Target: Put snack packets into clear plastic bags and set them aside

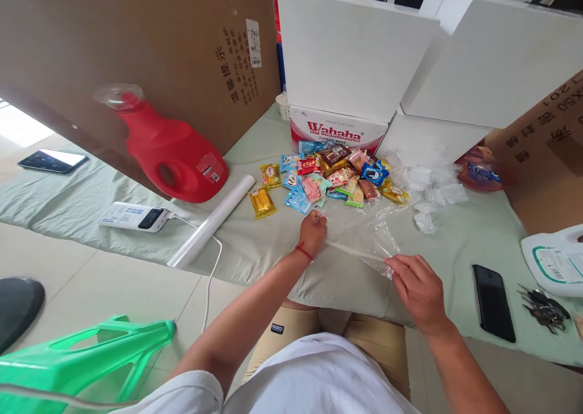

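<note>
A clear plastic bag (pixel 359 238) is stretched between my two hands, just above the cloth. My left hand (pixel 313 235), with a red cord at its wrist, pinches one end of the bag's edge. At the other end my right hand (pixel 416 286) grips the edge between thumb and fingers. Just beyond my hands lies a pile of wrapped snacks (pixel 332 171) in many colours. Two yellow-wrapped snacks (pixel 263 203) lie to its left. Right of the pile sits a heap of crumpled clear bags (pixel 430 186).
Behind the pile stand a Wahaha carton (pixel 337 128) and white boxes (pixel 337 50). On the left are a red jug (pixel 175 150), a plastic film roll (pixel 214 220) and a power bank (pixel 134 217) with a cable. A phone (pixel 494 302) and keys (pixel 544 309) lie right.
</note>
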The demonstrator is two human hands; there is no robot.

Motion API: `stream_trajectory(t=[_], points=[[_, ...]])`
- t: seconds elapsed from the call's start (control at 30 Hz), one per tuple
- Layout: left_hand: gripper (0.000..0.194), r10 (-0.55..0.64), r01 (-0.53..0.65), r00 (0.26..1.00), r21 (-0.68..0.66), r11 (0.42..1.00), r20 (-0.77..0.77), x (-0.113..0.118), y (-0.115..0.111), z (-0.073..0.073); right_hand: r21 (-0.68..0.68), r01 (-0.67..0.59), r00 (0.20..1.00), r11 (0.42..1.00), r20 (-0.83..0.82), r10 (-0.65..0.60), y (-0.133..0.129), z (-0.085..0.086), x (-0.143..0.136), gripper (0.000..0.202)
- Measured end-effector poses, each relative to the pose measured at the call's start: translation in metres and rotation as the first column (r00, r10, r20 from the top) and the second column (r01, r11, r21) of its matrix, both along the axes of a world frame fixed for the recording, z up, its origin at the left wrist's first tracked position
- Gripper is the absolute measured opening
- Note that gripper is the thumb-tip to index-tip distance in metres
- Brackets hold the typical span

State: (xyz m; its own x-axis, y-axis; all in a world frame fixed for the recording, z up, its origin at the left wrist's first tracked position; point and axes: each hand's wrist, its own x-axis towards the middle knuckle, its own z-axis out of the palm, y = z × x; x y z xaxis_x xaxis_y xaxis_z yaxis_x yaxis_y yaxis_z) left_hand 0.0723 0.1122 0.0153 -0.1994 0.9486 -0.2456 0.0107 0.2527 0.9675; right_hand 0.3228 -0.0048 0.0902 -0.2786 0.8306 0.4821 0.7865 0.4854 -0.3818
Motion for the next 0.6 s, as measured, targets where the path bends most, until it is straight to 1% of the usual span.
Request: stream_trajectory(t=[0.07,0.1,0.17,0.23,0.3,0.33,0.37,0.43,0.47,0.5,0.57,0.6], points=[[0.012,0.022,-0.022,1.0,-0.038,0.999,-0.006,0.005,-0.004,0.0,-0.005,0.037,0.999,0.999,-0.002,-0.037,-0.021,-0.015,0.011,0.028],[0.012,0.027,-0.028,1.0,-0.064,0.998,-0.013,0.006,-0.007,0.0,-0.039,0.045,0.999,0.998,-0.008,-0.046,-0.032,-0.024,0.013,0.028],[0.011,0.031,-0.033,0.999,-0.113,0.993,-0.023,0.005,-0.014,0.001,-0.164,0.038,0.999,0.986,-0.031,-0.044,-0.049,-0.043,0.016,0.028],[0.01,0.021,-0.027,0.999,-0.151,0.988,-0.037,-0.001,-0.024,0.002,-0.318,0.019,0.996,0.948,-0.08,-0.047,-0.062,-0.058,0.016,0.027],[0.006,0.002,-0.011,0.999,-0.172,0.985,-0.049,-0.01,-0.035,0.002,-0.42,0.048,0.981,0.906,-0.152,-0.122,-0.066,-0.065,0.017,0.027],[0.009,-0.001,-0.011,0.998,-0.173,0.985,-0.069,-0.016,-0.042,0.002,-0.444,0.094,0.964,0.891,-0.184,-0.193,-0.065,-0.066,0.019,0.028],[0.018,-0.002,-0.017,0.993,-0.161,0.987,-0.117,-0.023,-0.048,0.003,-0.454,0.151,0.939,0.878,-0.21,-0.271,-0.06,-0.066,0.021,0.031],[0.047,0.008,-0.034,0.956,-0.083,0.996,-0.295,-0.036,-0.061,0.007,-0.452,0.245,0.888,0.858,-0.25,-0.386,-0.043,-0.063,0.025,0.044],[0.062,0.019,-0.027,0.913,-0.013,1.0,-0.407,-0.04,-0.067,0.011,-0.449,0.267,0.873,0.853,-0.262,-0.412,-0.031,-0.062,0.025,0.054],[0.075,0.032,0.003,0.855,0.068,0.998,-0.517,-0.043,-0.072,0.017,-0.451,0.271,0.868,0.85,-0.267,-0.419,-0.018,-0.061,0.024,0.064],[0.09,0.043,0.136,0.728,0.205,0.969,-0.685,-0.041,-0.079,0.033,-0.476,0.245,0.874,0.845,-0.269,-0.405,0.01,-0.06,0.017,0.078],[0.093,0.031,0.23,0.665,0.245,0.942,-0.746,-0.035,-0.079,0.042,-0.497,0.217,0.879,0.84,-0.274,-0.389,0.023,-0.059,0.011,0.077]])
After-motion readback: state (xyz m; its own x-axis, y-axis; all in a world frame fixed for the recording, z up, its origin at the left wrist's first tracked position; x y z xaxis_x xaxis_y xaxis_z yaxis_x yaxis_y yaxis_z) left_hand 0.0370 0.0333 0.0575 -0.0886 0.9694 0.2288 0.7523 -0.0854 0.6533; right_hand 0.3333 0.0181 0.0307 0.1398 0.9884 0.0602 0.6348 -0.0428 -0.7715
